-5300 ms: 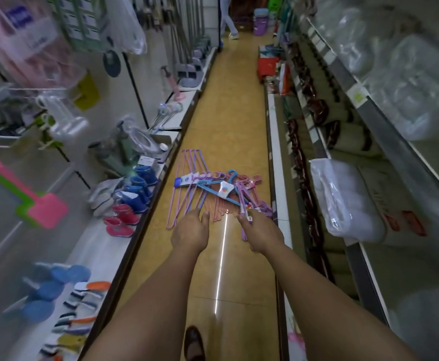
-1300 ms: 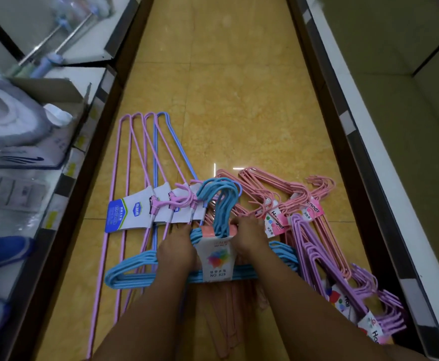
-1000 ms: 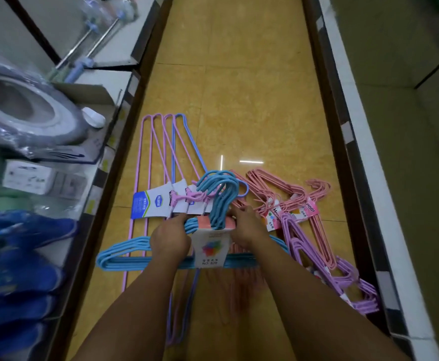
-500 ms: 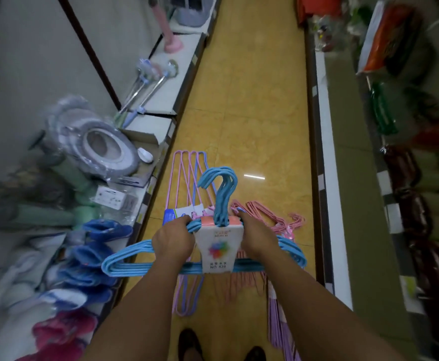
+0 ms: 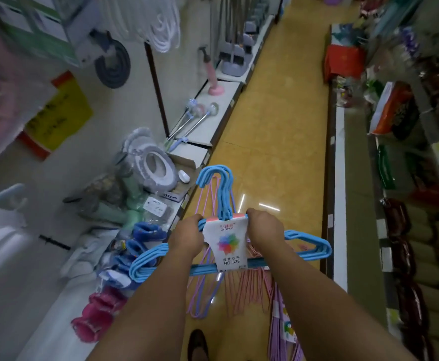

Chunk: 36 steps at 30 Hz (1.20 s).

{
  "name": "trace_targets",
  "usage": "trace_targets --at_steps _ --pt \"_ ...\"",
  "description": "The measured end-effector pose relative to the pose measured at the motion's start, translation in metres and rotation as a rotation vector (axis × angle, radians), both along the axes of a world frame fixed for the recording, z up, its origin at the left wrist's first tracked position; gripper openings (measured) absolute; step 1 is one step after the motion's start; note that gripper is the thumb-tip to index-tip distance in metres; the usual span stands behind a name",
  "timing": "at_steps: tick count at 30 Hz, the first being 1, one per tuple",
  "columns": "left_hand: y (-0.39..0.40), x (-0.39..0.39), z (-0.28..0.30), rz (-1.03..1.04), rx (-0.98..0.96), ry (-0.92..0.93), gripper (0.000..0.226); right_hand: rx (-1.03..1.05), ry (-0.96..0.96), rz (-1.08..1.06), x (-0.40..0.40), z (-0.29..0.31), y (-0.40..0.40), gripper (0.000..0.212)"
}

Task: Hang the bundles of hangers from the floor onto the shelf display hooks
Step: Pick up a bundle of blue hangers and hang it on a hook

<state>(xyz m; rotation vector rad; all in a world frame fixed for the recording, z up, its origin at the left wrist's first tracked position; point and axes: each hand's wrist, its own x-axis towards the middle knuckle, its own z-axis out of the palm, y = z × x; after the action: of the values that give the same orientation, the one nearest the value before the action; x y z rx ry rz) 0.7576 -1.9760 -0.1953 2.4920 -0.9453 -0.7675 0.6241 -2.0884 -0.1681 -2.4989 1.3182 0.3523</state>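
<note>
Blue hanger bundle (image 5: 308, 242) held up over aisle floor (image 5: 278, 121), hooks up, white card label (image 5: 227, 243) in middle. L to R: low shelf (image 5: 208, 131) w/ boots (image 5: 145, 235) at left; left hand (image 5: 187, 239) curled round bundle's left shoulder; right hand (image 5: 265, 226) curled round right shoulder. Pink hangers (image 5: 241, 293) and purple hangers (image 5: 284, 332) lie on floor below.
</note>
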Motion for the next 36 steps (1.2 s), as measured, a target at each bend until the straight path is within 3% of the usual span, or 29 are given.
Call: trace_targets --at_steps 10,19,21,24,36 --pt "0.077 -0.02 0.026 0.363 0.032 -0.143 0.038 0.105 -0.057 0.27 0.013 0.032 0.051 0.031" --pt "0.183 -0.094 0.039 0.678 0.14 -0.214 0.03 0.606 -0.074 0.446 -0.003 0.049 0.12 0.039" --pt "0.209 -0.11 0.039 0.747 0.145 -0.211 0.029 0.666 -0.057 0.476 -0.008 0.05 0.144 0.061" --pt "0.247 -0.128 0.043 0.84 0.156 -0.183 0.03 0.606 -0.037 0.614 -0.012 0.051 0.182 0.082" --pt "0.397 -0.188 0.063 1.115 0.008 -0.045 0.031 0.497 -0.027 0.908 -0.013 0.051 0.34 0.073"
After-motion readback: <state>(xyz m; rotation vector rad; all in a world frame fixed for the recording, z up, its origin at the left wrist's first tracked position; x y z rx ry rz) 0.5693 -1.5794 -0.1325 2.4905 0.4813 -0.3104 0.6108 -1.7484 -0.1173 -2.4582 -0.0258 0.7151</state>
